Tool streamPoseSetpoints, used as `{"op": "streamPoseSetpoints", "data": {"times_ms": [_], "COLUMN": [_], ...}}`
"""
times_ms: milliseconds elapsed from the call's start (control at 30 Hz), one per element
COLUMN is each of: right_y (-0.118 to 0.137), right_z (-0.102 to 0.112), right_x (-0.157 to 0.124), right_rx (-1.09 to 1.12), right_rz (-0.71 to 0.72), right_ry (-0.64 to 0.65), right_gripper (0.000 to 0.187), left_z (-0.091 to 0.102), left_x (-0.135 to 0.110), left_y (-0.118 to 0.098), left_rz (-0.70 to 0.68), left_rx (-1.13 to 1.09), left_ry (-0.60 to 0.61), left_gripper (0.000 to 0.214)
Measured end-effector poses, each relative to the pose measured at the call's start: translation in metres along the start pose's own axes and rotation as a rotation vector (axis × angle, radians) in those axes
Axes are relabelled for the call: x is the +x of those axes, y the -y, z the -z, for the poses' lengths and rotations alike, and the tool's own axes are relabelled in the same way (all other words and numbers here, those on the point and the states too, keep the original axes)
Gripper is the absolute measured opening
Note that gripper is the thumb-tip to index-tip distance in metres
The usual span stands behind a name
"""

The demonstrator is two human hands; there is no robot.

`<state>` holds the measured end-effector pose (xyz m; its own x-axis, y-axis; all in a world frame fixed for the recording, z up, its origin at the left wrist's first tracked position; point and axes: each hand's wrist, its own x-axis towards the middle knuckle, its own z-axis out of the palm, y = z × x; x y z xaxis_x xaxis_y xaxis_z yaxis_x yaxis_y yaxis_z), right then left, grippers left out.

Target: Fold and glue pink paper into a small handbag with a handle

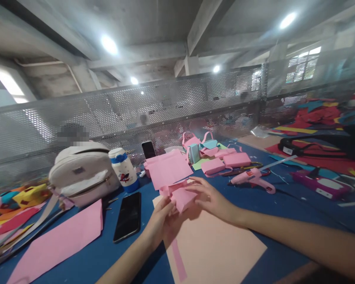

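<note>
A small folded pink paper piece (183, 198) is held between my two hands, above a peach sheet (221, 244). My left hand (162, 216) pinches its left side with thumb and fingers. On the other side my right hand (211, 199) grips the edge, fingers curved over it. A narrow pink paper strip (179, 260) lies on the peach sheet below. Just beyond my hands rests a larger pink sheet (168, 167). Small pink paper bags (236, 159) with thin handles and a light blue one (193, 153) sit farther back.
A pink glue gun (251, 178) lies to the right, near a purple device (321, 185). On the left are a black phone (127, 217), a white-and-blue bottle (124, 169), a pale backpack (83, 173) and pink sheets (62, 244). A perforated metal screen (171, 106) borders the blue table's back.
</note>
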<state>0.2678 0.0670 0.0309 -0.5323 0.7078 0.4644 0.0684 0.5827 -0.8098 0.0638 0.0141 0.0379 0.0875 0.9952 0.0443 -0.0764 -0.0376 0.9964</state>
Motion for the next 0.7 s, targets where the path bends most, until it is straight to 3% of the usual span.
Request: {"op": "streamPoseSetpoints", "data": {"times_ms": [167,300,467,700], "right_y": [-0.007,-0.010,-0.011,-0.011], "right_z": [0.001,-0.003,-0.005,-0.006], "right_x": [0.003,0.001,-0.001,0.000], "right_rx": [0.022,0.037,0.073,0.098], "right_rz": [-0.075,-0.083,-0.038,-0.047], "right_ry": [-0.035,-0.007,0.005,0.004], "right_gripper": [0.030,0.027,0.032,0.027], "left_z": [0.039,0.068,0.073,0.076], "left_x": [0.020,0.028,0.023,0.019], "left_y": [-0.011,-0.026,-0.026,-0.028], "left_rz": [-0.030,-0.097,-0.131,-0.105], "left_rx": [0.334,0.673,0.927,1.019], "left_ry": [0.001,0.046,0.188,0.365], "left_gripper": [0.049,0.018,0.013,0.016]}}
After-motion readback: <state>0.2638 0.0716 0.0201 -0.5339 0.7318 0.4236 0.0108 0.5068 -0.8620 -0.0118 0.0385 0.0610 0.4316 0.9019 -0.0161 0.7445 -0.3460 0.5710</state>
